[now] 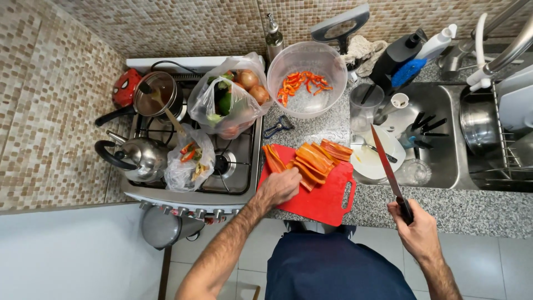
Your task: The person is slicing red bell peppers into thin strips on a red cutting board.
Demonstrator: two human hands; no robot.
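Note:
A red cutting board (325,197) lies on the speckled counter with orange-red pepper slices (313,158) piled across it. My left hand (280,186) rests on the board's left part, fingers curled on the slices. To the right, my right hand (416,228) grips a long knife (388,169), its blade lifted and pointing away from me over the sink's edge. Behind the board, a clear plastic bowl (307,80) holds chopped red pepper pieces.
A stove (244,166) on the left carries a kettle (139,158), a saucepan (158,94) and two plastic bags, one with onions and vegetables (230,100). A peeler (278,126) lies by the bowl. The sink (438,150) holds a plate, glasses and utensils.

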